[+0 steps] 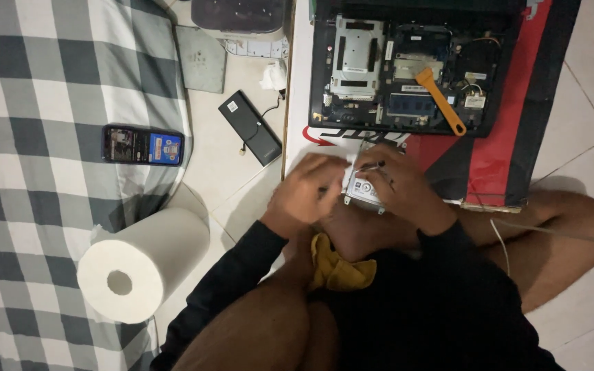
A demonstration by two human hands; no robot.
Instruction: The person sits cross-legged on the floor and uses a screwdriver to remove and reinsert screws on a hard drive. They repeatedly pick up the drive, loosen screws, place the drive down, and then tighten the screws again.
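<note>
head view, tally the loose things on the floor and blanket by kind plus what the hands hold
Drive in metal caddy, held by left hand and right hand: 1
Opened laptop: 1
Orange pry tool: 1
Phone: 1
Black battery pack: 1
Paper towel roll: 1
Yellow cloth: 1
Total: 7

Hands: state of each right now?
Left hand: closed around the edge of the silver drive.
Right hand: gripping the drive, a dark thin tool between its fingers.

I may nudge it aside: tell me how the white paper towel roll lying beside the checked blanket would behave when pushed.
The white paper towel roll lies on its side, so it would probably roll. It looks light and soft, likely denting under a squeeze.
</note>
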